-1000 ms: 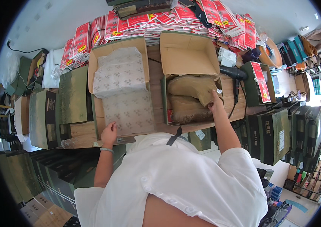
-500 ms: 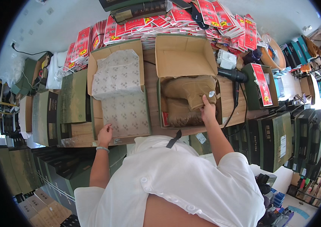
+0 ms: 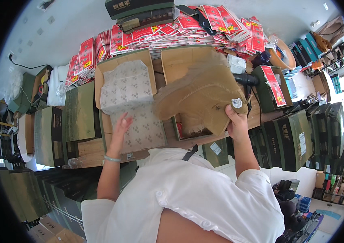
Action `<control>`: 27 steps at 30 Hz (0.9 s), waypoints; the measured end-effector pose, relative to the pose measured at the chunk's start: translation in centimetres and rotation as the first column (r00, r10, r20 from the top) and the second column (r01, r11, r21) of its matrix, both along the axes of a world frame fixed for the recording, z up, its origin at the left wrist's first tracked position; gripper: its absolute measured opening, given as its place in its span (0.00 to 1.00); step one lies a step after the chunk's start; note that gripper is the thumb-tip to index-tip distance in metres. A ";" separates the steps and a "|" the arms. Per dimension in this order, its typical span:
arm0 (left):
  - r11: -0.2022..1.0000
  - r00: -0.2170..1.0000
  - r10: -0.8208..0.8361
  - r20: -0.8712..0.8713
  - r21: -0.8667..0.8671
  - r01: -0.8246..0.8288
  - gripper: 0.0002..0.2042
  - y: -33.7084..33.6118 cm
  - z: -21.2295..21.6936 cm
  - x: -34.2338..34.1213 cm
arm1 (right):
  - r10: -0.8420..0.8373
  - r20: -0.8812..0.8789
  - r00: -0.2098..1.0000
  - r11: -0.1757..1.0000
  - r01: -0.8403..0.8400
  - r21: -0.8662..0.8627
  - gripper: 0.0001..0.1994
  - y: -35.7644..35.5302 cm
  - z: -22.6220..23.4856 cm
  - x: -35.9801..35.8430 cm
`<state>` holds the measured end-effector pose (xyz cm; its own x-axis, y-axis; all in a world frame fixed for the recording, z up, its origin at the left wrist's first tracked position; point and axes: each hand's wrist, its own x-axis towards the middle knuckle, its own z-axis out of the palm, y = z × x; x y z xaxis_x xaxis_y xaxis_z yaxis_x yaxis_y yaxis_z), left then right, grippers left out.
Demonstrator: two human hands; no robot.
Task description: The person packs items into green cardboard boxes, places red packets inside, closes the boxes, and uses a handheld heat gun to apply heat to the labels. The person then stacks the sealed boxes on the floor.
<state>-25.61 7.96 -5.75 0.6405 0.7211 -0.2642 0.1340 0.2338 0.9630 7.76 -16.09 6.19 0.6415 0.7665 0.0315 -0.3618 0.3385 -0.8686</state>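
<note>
A tan suede boot hangs tilted over the right-hand shoebox, its toe to the left and smeared by motion. My right hand is closed on the boot's upper edge, beside a small white label. Under it, part of a furry lining of another boot shows in the box. Over the left-hand shoebox my left hand is held with fingers apart and nothing in it. Patterned white tissue paper lines that box and its lid.
Stacks of red printed packets line the back of the table. A black hair dryer lies right of the boot, near a green box with a red packet on it. Green shoeboxes stand left; more are stacked at the right.
My right hand has lifted the boot out of the right-hand box and turned it, toe to the left. My left hand has moved up over the tissue paper, its fingers spreading.
</note>
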 end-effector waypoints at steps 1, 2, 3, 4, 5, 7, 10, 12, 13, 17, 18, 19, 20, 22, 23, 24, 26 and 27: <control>0.995 0.985 -0.019 0.171 -0.098 0.036 0.39 0.2 2.5 1.2 | 0.092 -0.068 0.993 0.995 -0.094 -0.023 0.27 0.2 0.7 -0.6; 0.990 0.961 -0.105 0.254 -0.069 0.126 0.44 0.2 5.0 2.5 | 0.146 -0.096 0.985 0.989 -0.147 -0.001 0.27 0.7 1.0 -1.5; 0.977 0.925 -0.188 0.330 -0.030 0.210 0.48 0.1 7.3 3.5 | 0.202 -0.126 0.971 0.979 -0.201 0.025 0.28 1.2 1.0 -2.6; 0.959 0.880 -0.265 0.395 0.012 0.284 0.52 -0.1 8.5 3.6 | 0.262 -0.160 0.952 0.965 -0.257 0.050 0.29 1.7 1.0 -3.7; 0.936 0.878 -0.341 0.335 0.032 0.351 0.55 -0.3 8.8 2.9 | 0.311 -0.195 0.930 0.949 -0.313 0.021 0.29 1.9 0.9 -4.4; 0.886 0.865 -0.461 0.198 0.047 0.462 0.60 -0.7 8.6 0.9 | 0.373 -0.178 0.911 0.922 -0.385 -0.037 0.29 2.5 0.9 -5.5; 0.828 0.829 -0.559 -0.017 0.048 0.559 0.66 -2.0 7.2 -2.9 | 0.445 -0.027 0.895 0.859 -0.435 -0.269 0.31 2.9 0.8 -5.5; 0.856 0.855 -0.514 0.070 -0.023 0.516 0.69 -3.1 7.3 -3.4 | 0.484 0.028 0.874 0.815 -0.440 -0.377 0.32 2.8 0.5 -5.6; 0.853 0.852 -0.521 0.053 0.006 0.521 0.68 -3.3 8.0 -3.5 | 0.362 0.147 0.921 0.896 -0.300 -0.328 0.31 3.0 0.5 -6.3; 0.896 0.896 -0.444 0.023 0.042 0.442 0.66 -4.4 10.2 -3.1 | -0.081 0.672 0.736 0.980 0.183 -0.082 0.30 4.5 1.9 -7.4; 0.910 0.909 -0.415 0.040 0.021 0.415 0.65 -4.6 10.0 -3.1 | -0.085 0.831 0.550 0.963 0.258 -0.073 0.26 4.6 2.7 -7.2; 0.922 0.921 -0.387 0.055 0.000 0.387 0.65 -5.0 9.7 -3.1 | -0.094 0.939 0.332 0.938 0.346 -0.029 0.23 4.7 3.6 -7.0; 0.933 0.932 -0.357 0.070 -0.022 0.359 0.64 -5.2 9.3 -3.1 | -0.054 0.919 0.391 0.951 0.300 -0.072 0.21 4.9 3.4 -6.7; 0.939 0.938 -0.331 0.102 -0.062 0.338 0.64 -5.4 8.6 -3.1 | 0.027 0.866 0.499 0.966 0.210 -0.151 0.17 5.1 2.6 -6.2; 0.942 0.942 -0.316 0.117 -0.082 0.326 0.63 -5.6 8.3 -3.0 | 0.026 0.858 0.513 0.962 0.220 -0.160 0.14 5.2 2.6 -6.1; 0.944 0.945 -0.305 0.120 -0.091 0.317 0.63 -5.7 8.1 -3.0 | 0.026 0.851 0.525 0.959 0.228 -0.171 0.11 5.3 2.8 -6.0; 0.949 0.951 -0.282 0.125 -0.109 0.295 0.62 -6.1 7.8 -2.8 | -0.003 0.826 0.564 0.967 0.212 -0.140 0.07 5.4 2.4 -5.7; 0.952 0.953 -0.268 0.141 -0.114 0.284 0.62 -6.2 7.5 -2.8 | -0.035 0.807 0.590 0.977 0.191 -0.097 0.06 5.3 1.7 -5.6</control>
